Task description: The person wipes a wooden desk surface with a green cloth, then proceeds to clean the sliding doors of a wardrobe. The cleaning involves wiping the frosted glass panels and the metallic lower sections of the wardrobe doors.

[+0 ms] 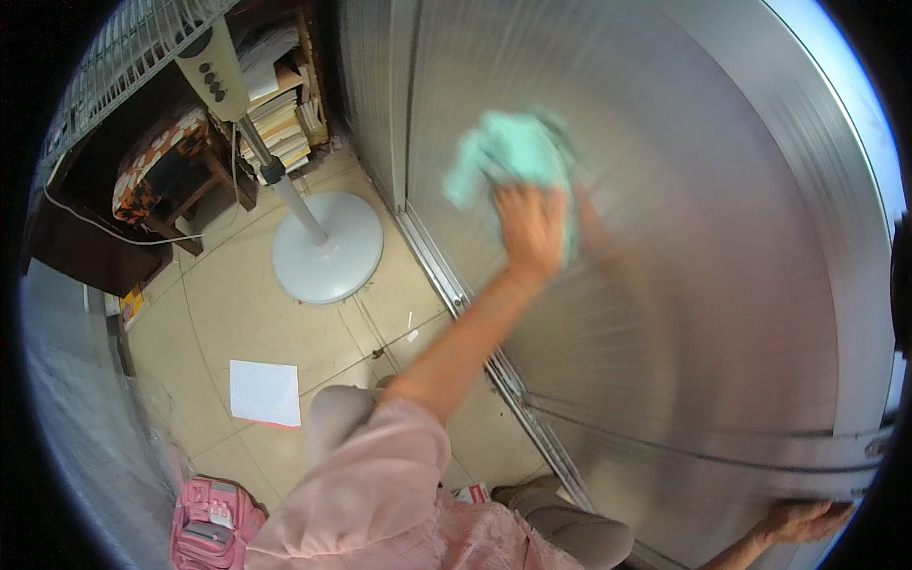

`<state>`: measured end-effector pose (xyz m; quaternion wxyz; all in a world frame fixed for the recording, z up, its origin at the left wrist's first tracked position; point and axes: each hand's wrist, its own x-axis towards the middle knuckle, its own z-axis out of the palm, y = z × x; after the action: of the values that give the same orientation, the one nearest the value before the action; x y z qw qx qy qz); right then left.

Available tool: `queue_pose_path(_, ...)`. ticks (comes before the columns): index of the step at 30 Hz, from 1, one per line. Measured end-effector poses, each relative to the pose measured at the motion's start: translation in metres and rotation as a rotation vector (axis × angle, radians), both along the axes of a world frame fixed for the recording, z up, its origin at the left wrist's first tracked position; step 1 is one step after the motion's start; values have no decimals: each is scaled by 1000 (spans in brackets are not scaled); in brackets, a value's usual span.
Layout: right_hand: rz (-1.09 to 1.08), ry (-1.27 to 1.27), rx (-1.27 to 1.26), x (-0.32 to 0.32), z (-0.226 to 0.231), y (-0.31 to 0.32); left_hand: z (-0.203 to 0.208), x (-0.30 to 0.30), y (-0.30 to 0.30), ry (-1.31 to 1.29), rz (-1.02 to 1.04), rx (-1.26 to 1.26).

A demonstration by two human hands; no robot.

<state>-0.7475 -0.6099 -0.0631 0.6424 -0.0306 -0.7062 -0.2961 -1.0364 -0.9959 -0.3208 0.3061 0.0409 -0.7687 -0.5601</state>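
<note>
My left hand presses a mint-green cloth against a large translucent ribbed panel. Motion blurs the cloth, and its loose end spreads out beyond the fingers. A faint reflection of the hand shows on the panel beside it. At the lower right, my right hand is closed at the metal frame of the panel; part of its fingers is hidden at the picture's edge.
On the left stands a fan with a round white base, its cord trailing past a stool. Behind it are stacked papers. A white sheet and a pink bag lie on the tiled floor. A metal track runs below the panel.
</note>
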Motion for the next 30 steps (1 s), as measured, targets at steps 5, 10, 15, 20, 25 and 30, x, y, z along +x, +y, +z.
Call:
queue_pose_path(5, -50, -23, 70, 1, 8, -1, -54, -79, -61, 53, 162, 445)
queue_pose_path(10, 54, -6, 56, -10, 13, -13, -260, 40, 56, -565, -62, 1595)
queue_pose_path(15, 2, -17, 64, 0, 11, -13, -172, 119, 153, -636, 32, 1411)
queue_pose_path(20, 24, -29, 58, -2, 11, -16, -31, 49, 44, -59, -40, 562)
queue_pose_path(25, 9, 1, -5, 0, 10, -20, 118, 26, 2, 373, -67, 60)
queue_pose_path(30, 13, 3, -55, 1, 11, -29, 116, 90, 70, 653, -153, -522)
